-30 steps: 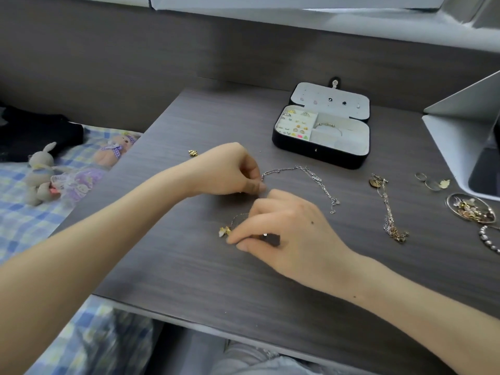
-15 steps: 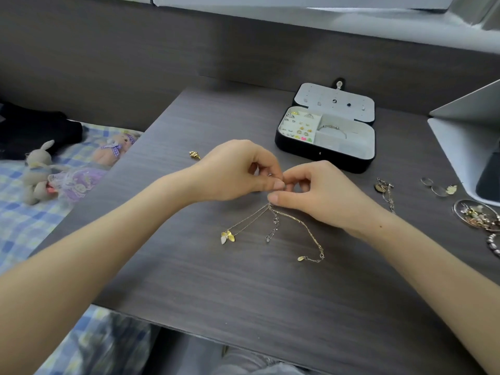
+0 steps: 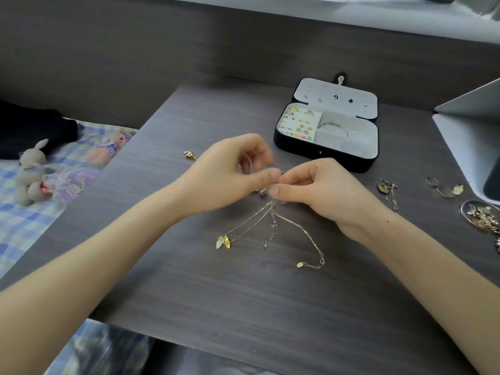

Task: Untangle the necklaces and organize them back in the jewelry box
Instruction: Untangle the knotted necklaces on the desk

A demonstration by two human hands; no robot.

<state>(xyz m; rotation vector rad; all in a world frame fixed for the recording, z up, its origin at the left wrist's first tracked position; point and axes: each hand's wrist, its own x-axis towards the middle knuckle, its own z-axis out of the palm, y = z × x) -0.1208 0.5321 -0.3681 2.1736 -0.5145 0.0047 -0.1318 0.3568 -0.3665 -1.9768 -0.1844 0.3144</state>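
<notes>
above the desk [image 3: 243, 307], left hand [image 3: 230, 174] and right hand [image 3: 324, 193] each pinch the tangled necklaces [image 3: 273, 224] in a closed grip.

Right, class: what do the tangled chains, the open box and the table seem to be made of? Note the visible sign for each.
The chains: thin metal, gold and silver toned; the links glint. The box: smooth black shell, perhaps faux leather; pale matte lining, likely fabric. The table: grey wood grain, matte, probably laminate.
</notes>
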